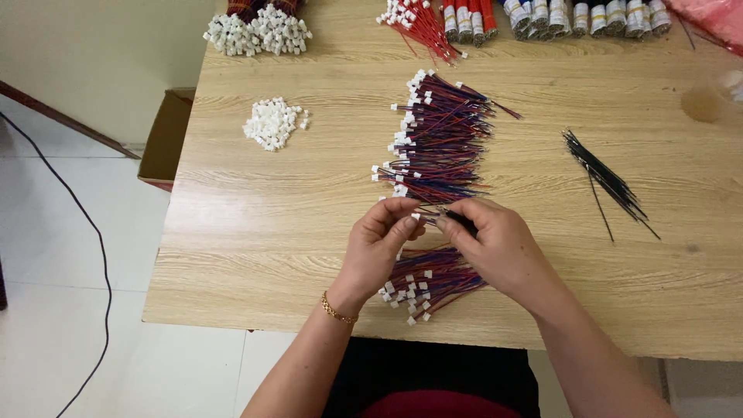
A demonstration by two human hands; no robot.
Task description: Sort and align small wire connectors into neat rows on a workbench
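Note:
My left hand pinches a small white connector on a red-and-blue wire lead held between both hands. Pinched at the other side of that lead, my right hand holds it together with a thin black wire. A long spread of red-and-blue leads with white connectors lies just beyond my fingers. A smaller pile of the same leads rests under my wrists near the table's front edge.
On the wooden table lie a heap of loose white connectors at the left, a bundle of black wires at the right, and banded wire bundles along the back. A cardboard box and a black cable are on the floor.

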